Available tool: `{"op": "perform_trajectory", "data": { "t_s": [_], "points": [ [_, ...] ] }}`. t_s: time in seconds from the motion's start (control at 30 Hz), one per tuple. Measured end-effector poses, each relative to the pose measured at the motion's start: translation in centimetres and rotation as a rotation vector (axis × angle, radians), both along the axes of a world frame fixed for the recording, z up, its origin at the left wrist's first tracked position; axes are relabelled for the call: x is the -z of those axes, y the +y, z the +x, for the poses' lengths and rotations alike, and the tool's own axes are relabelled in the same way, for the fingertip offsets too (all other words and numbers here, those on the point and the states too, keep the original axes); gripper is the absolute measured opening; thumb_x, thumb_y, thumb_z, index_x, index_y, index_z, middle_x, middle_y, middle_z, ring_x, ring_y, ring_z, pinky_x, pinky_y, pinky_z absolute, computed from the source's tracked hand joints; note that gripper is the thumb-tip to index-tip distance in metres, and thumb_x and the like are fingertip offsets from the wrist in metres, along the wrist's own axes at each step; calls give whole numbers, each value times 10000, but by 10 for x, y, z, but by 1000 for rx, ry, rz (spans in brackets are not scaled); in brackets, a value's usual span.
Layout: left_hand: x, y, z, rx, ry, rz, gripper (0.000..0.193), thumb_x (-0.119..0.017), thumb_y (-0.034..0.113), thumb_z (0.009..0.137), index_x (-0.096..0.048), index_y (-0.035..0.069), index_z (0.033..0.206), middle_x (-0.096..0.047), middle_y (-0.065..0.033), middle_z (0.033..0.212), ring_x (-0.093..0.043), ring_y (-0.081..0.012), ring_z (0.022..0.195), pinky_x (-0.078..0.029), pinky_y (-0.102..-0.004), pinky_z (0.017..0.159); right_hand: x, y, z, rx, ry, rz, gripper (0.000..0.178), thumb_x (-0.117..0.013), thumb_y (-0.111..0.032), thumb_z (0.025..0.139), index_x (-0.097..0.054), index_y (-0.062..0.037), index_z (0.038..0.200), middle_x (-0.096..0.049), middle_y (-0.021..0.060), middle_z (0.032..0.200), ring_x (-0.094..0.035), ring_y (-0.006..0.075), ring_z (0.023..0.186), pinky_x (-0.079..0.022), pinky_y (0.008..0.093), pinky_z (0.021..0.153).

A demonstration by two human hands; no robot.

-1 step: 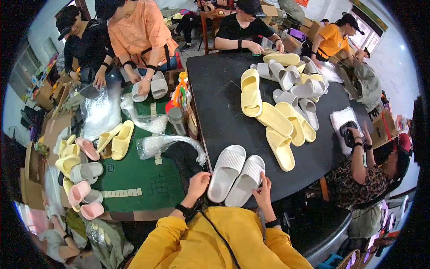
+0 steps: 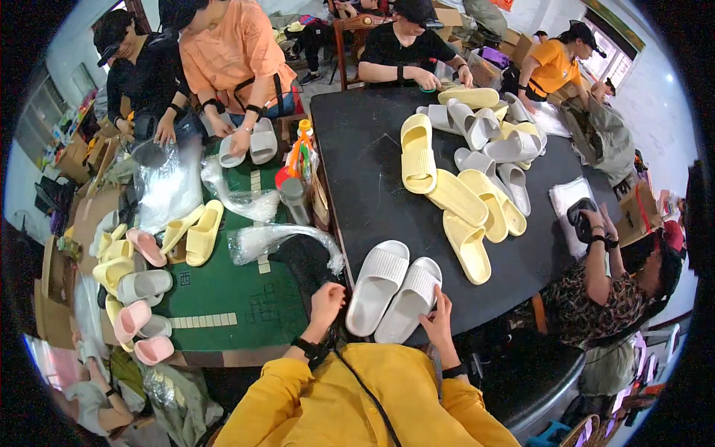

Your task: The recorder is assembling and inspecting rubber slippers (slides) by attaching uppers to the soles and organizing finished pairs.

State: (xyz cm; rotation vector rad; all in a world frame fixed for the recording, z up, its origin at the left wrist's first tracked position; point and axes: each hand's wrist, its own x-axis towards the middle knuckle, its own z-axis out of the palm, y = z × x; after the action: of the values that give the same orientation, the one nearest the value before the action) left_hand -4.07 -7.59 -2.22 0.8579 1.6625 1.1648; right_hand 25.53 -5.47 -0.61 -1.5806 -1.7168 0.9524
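- At the near edge of the black tabletop (image 2: 361, 179), straight in front of the person, lie two pale grey slippers side by side: the left grey slipper (image 2: 377, 289) and the right grey slipper (image 2: 409, 301), soles down.
- Their long axes run roughly parallel, toe ends pointing away from the person and leaning a little rightward, heels toward the yellow shirt (image 2: 365, 380).
- The right hand (image 2: 440, 322) is the nearer one: its fingers lie at the outer edge of the right grey slipper, which extends leftward from them. Thumb and forefinger are parted along that edge; whether they grip it, I cannot tell.
- The left hand (image 2: 325, 305) is just beside the left grey slipper, on its outer side and slightly apart. Its fingers are loosely curled, with nothing visible between them; whether the tips meet is unclear.
- Farther off lies a group of yellow and grey slippers (image 2: 456, 198), apart from both hands.
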Motion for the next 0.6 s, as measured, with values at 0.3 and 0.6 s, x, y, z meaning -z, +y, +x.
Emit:
{"op": "perform_trajectory", "data": {
  "t_s": [0.3, 0.6],
  "points": [
    [1, 35, -9, -29, 519, -246, 285, -665, 319, 796, -611, 41, 824, -663, -116, 799, -641, -279, 742, -500, -389, 655, -5, 2, 6, -31, 78, -87, 852, -697, -16, 697, -272, -135, 1426, -273, 171, 1347, -421, 225, 1093, -487, 257, 710],
    [-10, -2, -14, 149, 482, -288, 164, -643, 203, 757, -595, 54, 806, -653, -130, 784, -633, -318, 757, -493, -405, 647, -39, 1, 0, 104, -149, 75, 543, -655, -10, 751, -489, -89, 1262, -409, 172, 1260, -541, 277, 1003, -498, 311, 791]
  ]
}}
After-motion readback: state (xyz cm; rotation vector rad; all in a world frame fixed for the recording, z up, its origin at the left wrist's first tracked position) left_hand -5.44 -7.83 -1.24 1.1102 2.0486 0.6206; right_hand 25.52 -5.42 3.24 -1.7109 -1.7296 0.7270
